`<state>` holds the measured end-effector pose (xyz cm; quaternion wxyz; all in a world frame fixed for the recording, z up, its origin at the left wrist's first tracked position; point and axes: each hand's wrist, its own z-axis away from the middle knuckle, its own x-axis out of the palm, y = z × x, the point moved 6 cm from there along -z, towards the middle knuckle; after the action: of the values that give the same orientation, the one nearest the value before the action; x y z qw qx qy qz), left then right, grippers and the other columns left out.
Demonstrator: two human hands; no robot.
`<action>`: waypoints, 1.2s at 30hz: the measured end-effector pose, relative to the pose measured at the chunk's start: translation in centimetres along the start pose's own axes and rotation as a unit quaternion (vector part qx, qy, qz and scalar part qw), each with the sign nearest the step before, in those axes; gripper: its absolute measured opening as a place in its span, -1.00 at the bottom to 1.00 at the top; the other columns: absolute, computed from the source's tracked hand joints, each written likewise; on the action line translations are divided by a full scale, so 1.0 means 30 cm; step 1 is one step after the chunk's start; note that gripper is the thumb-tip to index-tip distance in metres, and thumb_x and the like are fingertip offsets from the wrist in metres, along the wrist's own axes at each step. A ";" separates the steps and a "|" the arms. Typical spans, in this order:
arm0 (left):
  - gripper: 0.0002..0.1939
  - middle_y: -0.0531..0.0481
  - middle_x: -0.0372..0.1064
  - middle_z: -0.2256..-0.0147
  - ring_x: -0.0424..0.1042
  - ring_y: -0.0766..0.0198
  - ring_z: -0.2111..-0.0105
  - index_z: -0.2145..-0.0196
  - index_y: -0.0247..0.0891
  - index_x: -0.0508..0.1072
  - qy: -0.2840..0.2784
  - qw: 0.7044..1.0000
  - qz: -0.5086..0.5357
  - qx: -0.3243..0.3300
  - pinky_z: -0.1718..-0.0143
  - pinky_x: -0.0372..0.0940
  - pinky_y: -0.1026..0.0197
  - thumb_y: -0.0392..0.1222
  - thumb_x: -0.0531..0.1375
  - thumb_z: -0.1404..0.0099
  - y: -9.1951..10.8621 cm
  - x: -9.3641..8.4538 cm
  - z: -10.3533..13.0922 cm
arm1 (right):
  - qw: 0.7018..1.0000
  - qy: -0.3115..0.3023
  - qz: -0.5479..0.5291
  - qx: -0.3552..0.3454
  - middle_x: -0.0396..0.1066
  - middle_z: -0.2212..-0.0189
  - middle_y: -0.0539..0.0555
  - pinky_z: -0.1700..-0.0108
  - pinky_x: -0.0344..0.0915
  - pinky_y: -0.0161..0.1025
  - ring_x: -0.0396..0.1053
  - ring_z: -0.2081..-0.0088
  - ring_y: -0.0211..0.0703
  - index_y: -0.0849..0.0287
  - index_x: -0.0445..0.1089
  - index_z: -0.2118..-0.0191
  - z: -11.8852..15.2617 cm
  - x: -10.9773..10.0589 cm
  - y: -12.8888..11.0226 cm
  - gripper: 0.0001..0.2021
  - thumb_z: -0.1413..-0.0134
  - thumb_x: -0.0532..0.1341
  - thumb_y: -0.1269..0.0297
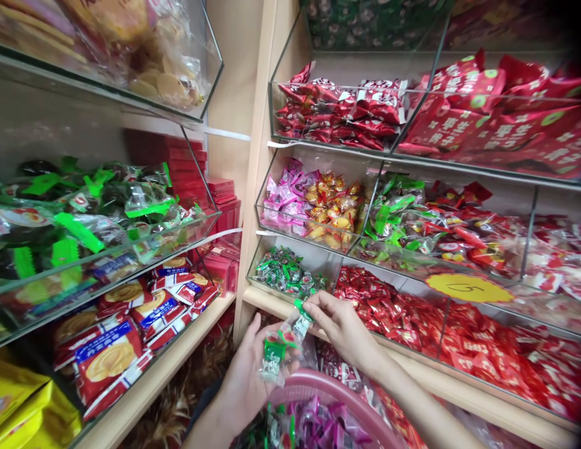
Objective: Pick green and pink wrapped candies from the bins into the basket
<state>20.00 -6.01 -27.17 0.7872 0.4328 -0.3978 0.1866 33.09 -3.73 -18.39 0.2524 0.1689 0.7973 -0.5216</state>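
Over a pink basket [351, 390], my left hand [246, 377] is turned palm up with small green-and-clear wrapped candies [274, 358] lying in it. My right hand [334, 321] pinches another green-wrapped candy [301, 319] by its end, just above the fingers of my left hand. Purple-wrapped candies [318, 421] and some green ones lie inside the basket. Behind my hands, similar small green candies [285, 271] fill the left compartment of the lowest clear bin, and red-wrapped candies [369, 299] lie to the right of them.
Shelves with clear bins rise on both sides. Blue-and-red biscuit packs [107, 355] are at the lower left, below green-ended packs [79, 231]. A yellow price tag [468, 287] sticks out at the right. Red boxes [224, 209] stand in the corner; a wooden shelf edge [458, 383] runs behind my right forearm.
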 end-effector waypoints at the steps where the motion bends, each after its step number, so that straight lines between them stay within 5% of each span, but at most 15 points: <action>1: -0.48 -0.15 0.46 0.22 0.46 0.16 0.27 0.08 -0.28 0.37 -0.002 1.000 0.004 0.001 0.30 0.35 0.17 0.18 0.08 -0.19 0.002 -0.003 -0.001 | 1.000 -0.016 -0.002 0.000 0.28 0.58 -0.06 0.43 0.19 -0.34 0.27 0.51 -0.26 0.14 0.30 0.42 0.005 0.011 -0.009 -0.71 -0.19 0.02 0.09; 6: -0.46 -0.11 0.46 0.22 0.45 0.16 0.26 0.03 -0.23 0.35 -0.017 1.000 -0.022 -0.002 0.32 0.35 0.18 0.20 0.09 -0.18 -0.005 -0.002 0.022 | 0.994 -0.098 -0.035 0.017 0.35 0.54 -0.05 0.45 0.22 -0.34 0.34 0.50 -0.24 0.13 0.32 0.41 0.035 0.104 -0.049 -0.74 -0.18 0.04 0.11; 11: -0.54 -0.01 0.44 0.18 0.45 0.22 0.25 0.05 -0.11 0.35 0.006 0.995 -0.101 0.007 0.34 0.32 0.26 -0.10 0.30 -0.08 -0.036 -0.026 0.049 | 0.990 -0.138 -0.026 -0.022 0.39 0.50 -0.05 0.44 0.21 -0.35 0.33 0.49 -0.25 0.13 0.36 0.40 0.043 0.174 -0.074 -0.78 -0.17 0.05 0.19; 14: -0.53 -0.03 0.42 0.14 0.44 0.25 0.25 0.03 -0.11 0.33 0.022 0.996 -0.088 0.007 0.36 0.31 0.29 -0.15 0.30 -0.08 -0.042 -0.051 0.045 | 0.992 -0.121 -0.023 -0.012 0.37 0.51 -0.05 0.46 0.20 -0.36 0.31 0.52 -0.27 0.15 0.34 0.34 -0.016 0.148 -0.027 -0.74 -0.21 -0.01 0.16; 17: -0.54 -0.08 0.41 0.11 0.44 0.27 0.29 0.04 -0.16 0.34 0.052 0.997 -0.053 0.006 0.39 0.31 0.29 -0.19 0.29 -0.08 -0.035 -0.076 0.039 | 0.987 -0.065 0.139 -0.052 0.40 0.40 0.03 0.28 0.21 -0.31 0.33 0.34 -0.20 0.17 0.36 0.27 -0.115 0.080 0.028 -0.83 -0.19 0.03 0.31; 22: -0.58 -0.10 0.46 0.21 0.46 0.21 0.32 0.13 -0.21 0.42 0.107 0.994 -0.030 0.007 0.44 0.32 0.28 -0.23 0.33 -0.01 -0.029 -0.106 0.045 | 0.878 -0.116 0.461 -0.064 0.39 0.26 0.18 0.22 0.11 -0.20 0.26 0.16 -0.02 0.17 0.40 0.23 -0.220 0.068 0.097 -0.79 -0.09 0.07 0.50; 27: -0.69 -0.09 0.48 0.27 0.47 0.12 0.31 0.29 -0.21 0.52 0.129 0.990 -0.044 0.020 0.47 0.34 0.28 -0.23 0.36 0.06 -0.017 -0.127 0.044 | 0.883 -0.157 0.441 -0.042 0.41 0.21 0.12 0.22 0.07 -0.22 0.25 0.13 -0.07 0.14 0.42 0.28 -0.221 0.067 0.105 -0.83 -0.05 0.13 0.50; 36: -0.57 -0.11 0.46 0.22 0.47 0.20 0.33 0.16 -0.22 0.48 0.139 0.989 -0.053 0.021 0.46 0.35 0.31 -0.20 0.37 0.06 -0.019 -0.140 0.038 | 0.873 -0.161 0.456 -0.057 0.39 0.19 0.14 0.20 0.08 -0.20 0.24 0.12 -0.05 0.16 0.39 0.18 -0.229 0.055 0.156 -0.82 -0.08 0.15 0.41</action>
<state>17.27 -7.06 -30.42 0.8341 0.4398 -0.2571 0.2117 32.68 4.44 -20.59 0.5961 0.4128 0.6088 -0.3219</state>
